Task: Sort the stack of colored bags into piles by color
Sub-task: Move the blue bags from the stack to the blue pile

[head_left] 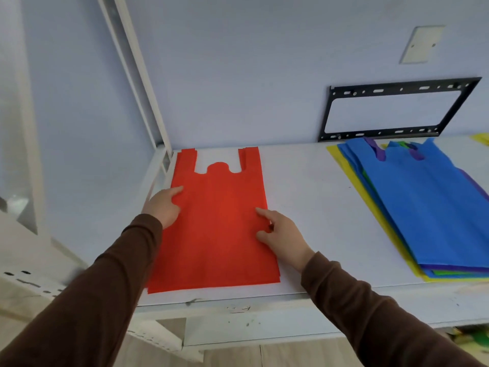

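A pile of red bags (pixel 217 229) lies flat on the white table (pixel 304 207) at the left, handles pointing to the wall. My left hand (pixel 165 205) rests on the pile's left edge with its fingers spread. My right hand (pixel 280 234) presses on the right edge, its index finger pointing out and the other fingers curled. At the right sits the mixed stack (pixel 423 205): a blue bag on top, with purple, green and yellow edges showing beneath it.
A black metal wall bracket (pixel 397 109) hangs behind the stack. A white shelf post (pixel 137 75) rises at the table's back left corner. A yellow scrap (pixel 481 139) shows at the far right edge.
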Tool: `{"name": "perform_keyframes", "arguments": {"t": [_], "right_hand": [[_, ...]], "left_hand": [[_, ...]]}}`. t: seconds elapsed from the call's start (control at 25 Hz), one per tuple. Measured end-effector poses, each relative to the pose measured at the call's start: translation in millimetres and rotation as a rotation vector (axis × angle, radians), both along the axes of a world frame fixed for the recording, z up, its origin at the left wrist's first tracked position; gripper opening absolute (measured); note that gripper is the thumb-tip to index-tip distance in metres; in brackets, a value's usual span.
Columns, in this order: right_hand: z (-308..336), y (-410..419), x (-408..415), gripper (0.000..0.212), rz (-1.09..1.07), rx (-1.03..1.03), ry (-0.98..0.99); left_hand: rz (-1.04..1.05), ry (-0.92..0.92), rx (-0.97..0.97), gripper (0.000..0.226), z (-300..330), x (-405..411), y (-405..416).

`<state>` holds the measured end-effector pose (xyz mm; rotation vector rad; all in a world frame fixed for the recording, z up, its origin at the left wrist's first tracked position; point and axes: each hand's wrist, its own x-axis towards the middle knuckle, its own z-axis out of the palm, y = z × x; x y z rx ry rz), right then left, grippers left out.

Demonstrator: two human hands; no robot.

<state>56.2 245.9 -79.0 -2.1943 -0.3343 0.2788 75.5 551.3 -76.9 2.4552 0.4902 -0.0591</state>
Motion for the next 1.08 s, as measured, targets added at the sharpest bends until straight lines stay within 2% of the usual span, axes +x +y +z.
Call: {"name": "perform_keyframes", "arguments": {"t": [0.12,0.2,0.32,0.48,0.68,0.88,1.08], "right_hand": [[11,-10,3,0.052,-0.035,-0.145,-0.095],[19,-27,5,0.046,-0.093,-0.256,-0.211],[27,-68,7,0.039,-0.189,-0.253,-0.224],[37,-142,10,0.029,-0.354,-0.223,-0.34],[38,-258,26,0.022,-0.512,-0.197,-0.345],[28,-387,50,0.027,-0.519,-0.229,-0.29],[18,-476,79,0.047,-0.402,-0.366,-0.174]], "left_hand": [[-0.035,0.011,0.237,0.064,12,0,-17],[-0.084,-0.061,0.284,0.062,25,4,-44],[-0.182,-0.206,0.401,0.06,43,18,-96],[-0.365,-0.218,0.273,0.054,55,34,-187],[-0.534,-0.215,0.155,0.054,47,53,-311],[-0.526,-0.17,0.088,0.055,34,69,-437],[-0.433,-0.116,0.145,0.057,27,83,-510]]}}
